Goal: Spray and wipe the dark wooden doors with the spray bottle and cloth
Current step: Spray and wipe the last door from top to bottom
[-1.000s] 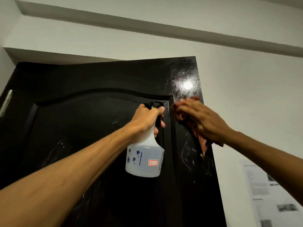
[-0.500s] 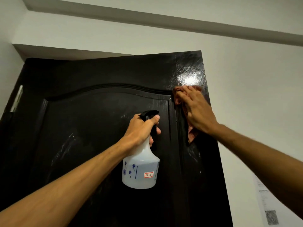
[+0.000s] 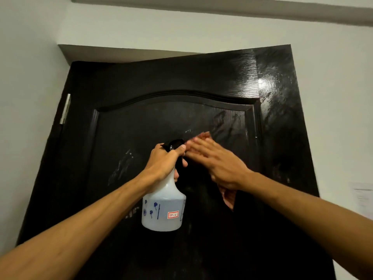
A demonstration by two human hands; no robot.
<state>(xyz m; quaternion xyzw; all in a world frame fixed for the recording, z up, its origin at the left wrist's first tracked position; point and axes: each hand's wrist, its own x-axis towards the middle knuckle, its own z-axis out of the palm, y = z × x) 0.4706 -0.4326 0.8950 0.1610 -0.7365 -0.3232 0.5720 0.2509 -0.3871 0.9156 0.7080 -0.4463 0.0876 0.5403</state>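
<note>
While the left hand (image 3: 164, 160) grips the neck of the translucent white plastic spray bottle (image 3: 163, 209) in front of the glossy dark wooden door (image 3: 181, 77), the right hand (image 3: 218, 164) — fingers flat — presses a reddish-brown cloth (image 3: 229, 197) against the arched panel (image 3: 131, 138).

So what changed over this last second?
The right hand, pressing the cloth flat, slid left and down from the right stile of the door onto its arched inner panel, close to the left hand. That hand still grips the spray bottle in front of the panel.
</note>
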